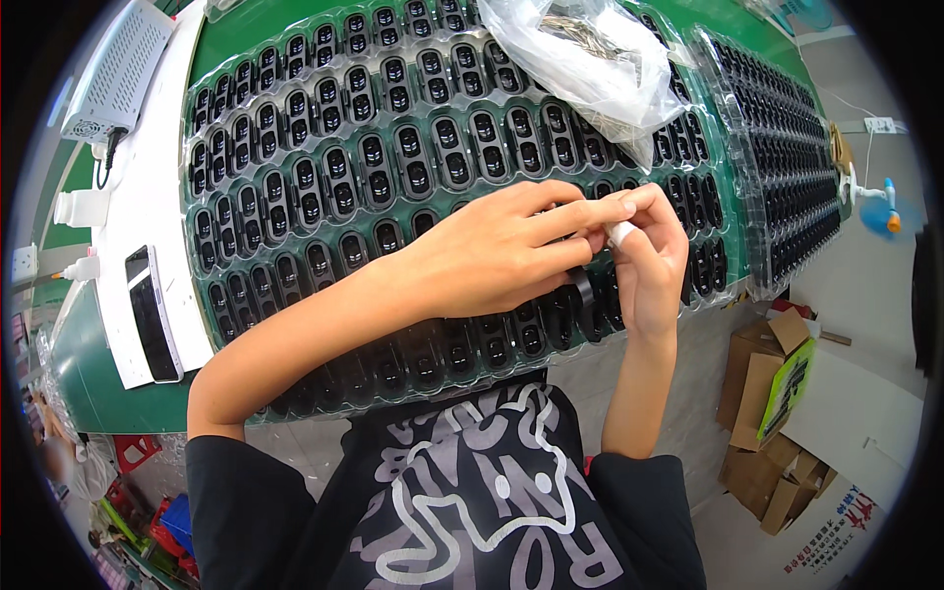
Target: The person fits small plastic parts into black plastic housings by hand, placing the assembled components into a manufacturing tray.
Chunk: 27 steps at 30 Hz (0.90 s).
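Both hands are meeting over the right half of the clear plastic tray [344,62], nearer the near edge of the desk [93,344] than the far one. Left hand [492,246] is reaching across from the left, palm down, fingers bending and bunching toward the tips. Right hand [652,261] is coming up from the near edge, thumb and index curling inward; a white wrap [620,233] is covering part of its thumb. The fingertips of both are touching or nearly so. Whether either is gripping something small there, I am not making out; the fingers are hiding it. A dark curved strip [584,290] is showing just below the left fingers; its hold is unclear.

The tray is filling the middle of the desk, carrying rows of black oval parts [413,169], each showing two glossy round spots. Toward the far edge, a clear plastic bag [649,84] is lying across the tray, holding many thin metal pieces [590,34]. A stack of similar trays [755,265] is standing toward the right end.

Along the left side, a white board [128,211] is lying beside the tray. A phone [152,315] is resting on its near part; a white vented metal box [118,74] is sitting by the far left corner. Two white bottles [84,208] are standing at the left edge. Cardboard boxes [752,374] are sitting beyond the right end.
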Each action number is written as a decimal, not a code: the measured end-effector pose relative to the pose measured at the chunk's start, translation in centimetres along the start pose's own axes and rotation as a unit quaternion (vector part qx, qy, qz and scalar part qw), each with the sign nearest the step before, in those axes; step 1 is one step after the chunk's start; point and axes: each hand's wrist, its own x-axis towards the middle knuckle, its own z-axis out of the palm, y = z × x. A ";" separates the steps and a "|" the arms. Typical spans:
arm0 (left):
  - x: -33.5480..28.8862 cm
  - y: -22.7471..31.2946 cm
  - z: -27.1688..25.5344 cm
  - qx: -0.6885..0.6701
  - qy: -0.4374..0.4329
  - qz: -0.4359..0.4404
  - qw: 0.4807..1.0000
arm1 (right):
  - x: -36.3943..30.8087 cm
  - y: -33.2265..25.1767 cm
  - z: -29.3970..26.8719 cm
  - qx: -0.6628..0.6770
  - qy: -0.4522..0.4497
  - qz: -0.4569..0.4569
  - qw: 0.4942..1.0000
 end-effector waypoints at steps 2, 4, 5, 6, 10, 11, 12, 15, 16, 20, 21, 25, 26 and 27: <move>-0.1 0.2 0.0 -0.047 -0.011 -0.025 0.999 | 0.1 0.2 0.0 0.036 -0.006 0.012 0.999; 0.0 0.1 -0.2 -0.095 -0.022 -0.050 0.994 | 0.1 0.4 -0.2 0.047 0.006 0.031 0.998; 0.1 -0.3 -0.5 -0.107 -0.007 -0.056 0.993 | 0.2 0.4 -0.4 0.048 0.007 0.032 0.998; 0.2 -0.5 -0.9 -0.120 0.009 -0.062 0.991 | 0.3 0.2 -0.5 -0.012 0.034 0.002 0.999; 0.8 -0.9 -2.1 -0.279 0.203 -0.297 0.891 | 0.4 -1.7 -0.4 -0.143 0.058 -0.026 0.988; 0.6 -1.2 -2.0 -0.312 0.244 -0.337 0.854 | 0.4 -1.9 -0.4 -0.205 0.057 -0.018 0.977; 0.4 -1.5 -2.2 -0.307 0.251 -0.358 0.845 | 0.4 -2.0 -0.5 -0.278 0.034 -0.013 0.960; -0.1 -2.1 -2.4 -0.286 0.259 -0.399 0.832 | 0.4 -1.9 0.5 -0.455 -0.087 -0.066 0.884; 0.0 -2.1 -2.5 -0.278 0.260 -0.399 0.834 | 0.3 -1.7 0.8 -0.500 -0.108 -0.078 0.855; 0.0 -1.8 -2.5 -0.268 0.250 -0.409 0.835 | 0.0 -1.6 1.8 -0.601 -0.154 -0.141 0.772; 0.1 -1.8 -2.5 -0.269 0.252 -0.409 0.835 | 0.1 -1.6 1.9 -0.624 -0.162 -0.147 0.750; 0.1 -2.0 -2.6 -0.271 0.259 -0.413 0.830 | 0.5 -1.5 2.8 -0.683 -0.210 -0.166 0.679; 0.1 -2.0 -2.6 -0.275 0.258 -0.409 0.831 | 0.6 -1.3 2.9 -0.687 -0.209 -0.172 0.674; 0.1 -2.1 -2.6 -0.280 0.257 -0.406 0.831 | 0.7 -1.4 2.9 -0.688 -0.210 -0.173 0.673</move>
